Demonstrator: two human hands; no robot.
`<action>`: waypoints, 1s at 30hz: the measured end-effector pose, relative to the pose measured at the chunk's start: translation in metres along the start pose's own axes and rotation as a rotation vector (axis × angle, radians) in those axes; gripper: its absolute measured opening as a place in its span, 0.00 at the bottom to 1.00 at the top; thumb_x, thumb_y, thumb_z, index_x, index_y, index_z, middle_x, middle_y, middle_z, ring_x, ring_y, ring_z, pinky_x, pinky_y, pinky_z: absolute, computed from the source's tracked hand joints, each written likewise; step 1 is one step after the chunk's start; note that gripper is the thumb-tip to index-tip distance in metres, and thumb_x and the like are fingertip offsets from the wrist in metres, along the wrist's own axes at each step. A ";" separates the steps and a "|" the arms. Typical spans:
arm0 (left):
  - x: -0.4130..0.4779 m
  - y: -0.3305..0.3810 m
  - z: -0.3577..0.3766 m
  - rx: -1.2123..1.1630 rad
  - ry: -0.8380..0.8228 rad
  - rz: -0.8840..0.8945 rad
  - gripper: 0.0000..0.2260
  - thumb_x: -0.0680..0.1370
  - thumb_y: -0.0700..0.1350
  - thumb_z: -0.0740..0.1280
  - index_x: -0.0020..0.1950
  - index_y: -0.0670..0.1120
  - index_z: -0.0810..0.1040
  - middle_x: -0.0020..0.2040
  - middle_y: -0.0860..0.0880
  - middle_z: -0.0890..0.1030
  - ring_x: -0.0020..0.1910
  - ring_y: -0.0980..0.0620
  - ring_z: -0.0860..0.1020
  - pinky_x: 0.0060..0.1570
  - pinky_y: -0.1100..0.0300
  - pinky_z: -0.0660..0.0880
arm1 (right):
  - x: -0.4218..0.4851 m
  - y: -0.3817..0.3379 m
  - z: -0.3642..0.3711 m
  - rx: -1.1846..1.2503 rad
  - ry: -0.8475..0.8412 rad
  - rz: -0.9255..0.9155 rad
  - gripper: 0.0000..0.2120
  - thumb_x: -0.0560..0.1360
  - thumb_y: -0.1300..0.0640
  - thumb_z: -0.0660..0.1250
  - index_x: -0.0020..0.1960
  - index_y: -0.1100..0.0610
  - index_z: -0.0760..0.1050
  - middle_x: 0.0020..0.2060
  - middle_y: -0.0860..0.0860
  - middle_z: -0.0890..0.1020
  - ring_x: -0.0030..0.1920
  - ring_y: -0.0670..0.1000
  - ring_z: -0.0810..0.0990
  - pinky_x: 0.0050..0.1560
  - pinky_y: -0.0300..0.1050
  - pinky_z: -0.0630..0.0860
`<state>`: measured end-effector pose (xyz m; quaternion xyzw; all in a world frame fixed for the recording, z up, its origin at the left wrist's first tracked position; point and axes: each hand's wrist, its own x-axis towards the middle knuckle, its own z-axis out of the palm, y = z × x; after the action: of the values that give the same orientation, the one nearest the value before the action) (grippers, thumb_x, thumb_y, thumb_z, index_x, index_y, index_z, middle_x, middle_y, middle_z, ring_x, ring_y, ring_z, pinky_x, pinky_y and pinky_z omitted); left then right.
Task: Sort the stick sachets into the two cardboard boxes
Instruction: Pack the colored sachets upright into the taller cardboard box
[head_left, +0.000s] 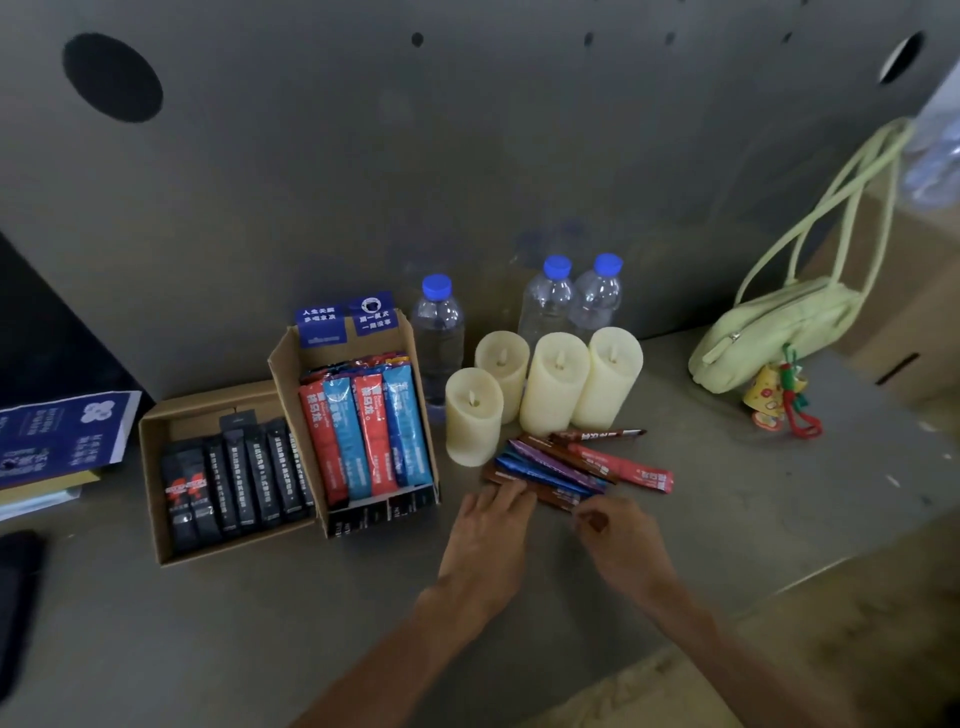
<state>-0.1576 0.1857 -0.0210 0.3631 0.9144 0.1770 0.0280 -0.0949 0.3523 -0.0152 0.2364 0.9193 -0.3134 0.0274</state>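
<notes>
Two cardboard boxes stand side by side on the table. The left box (156, 467) holds several black stick sachets (244, 483). The right box (283, 374) holds red and blue stick sachets (366, 431) standing in a row. A loose pile of stick sachets (576, 462) in brown, purple, blue and red lies fanned on the table to the right of the boxes. My left hand (488, 540) rests with straight fingers on the near end of the pile. My right hand (618, 540) pinches the near end of a brown sachet from that pile.
Several cream candles (556, 384) stand just behind the loose pile, with three blue-capped water bottles (545, 301) behind them. A pale green handbag (779, 332) hangs at the right. Blue booklets (62, 436) lie at the left edge. A grey wall panel (467, 156) closes off the back.
</notes>
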 end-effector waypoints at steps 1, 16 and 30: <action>0.003 0.001 0.004 0.032 -0.041 -0.009 0.26 0.78 0.40 0.63 0.76 0.49 0.65 0.75 0.50 0.65 0.72 0.47 0.65 0.72 0.50 0.61 | -0.001 0.003 0.000 -0.004 0.008 0.013 0.07 0.78 0.59 0.67 0.47 0.49 0.82 0.43 0.42 0.81 0.39 0.40 0.77 0.37 0.28 0.69; -0.006 0.006 0.007 0.062 0.047 -0.012 0.18 0.79 0.41 0.64 0.69 0.51 0.73 0.64 0.51 0.72 0.63 0.50 0.70 0.66 0.55 0.67 | -0.010 0.025 0.000 0.051 0.012 0.181 0.03 0.78 0.52 0.68 0.46 0.48 0.79 0.42 0.45 0.81 0.41 0.43 0.79 0.37 0.35 0.71; -0.024 -0.003 -0.015 -0.153 -0.164 -0.144 0.05 0.80 0.53 0.65 0.53 0.54 0.75 0.53 0.55 0.73 0.51 0.58 0.74 0.53 0.59 0.73 | -0.018 0.005 -0.008 0.195 -0.248 0.091 0.05 0.79 0.50 0.67 0.52 0.49 0.80 0.45 0.46 0.83 0.34 0.43 0.80 0.35 0.35 0.76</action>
<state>-0.1446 0.1624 -0.0098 0.3064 0.9165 0.2138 0.1429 -0.0756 0.3525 -0.0079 0.2388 0.8624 -0.4265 0.1317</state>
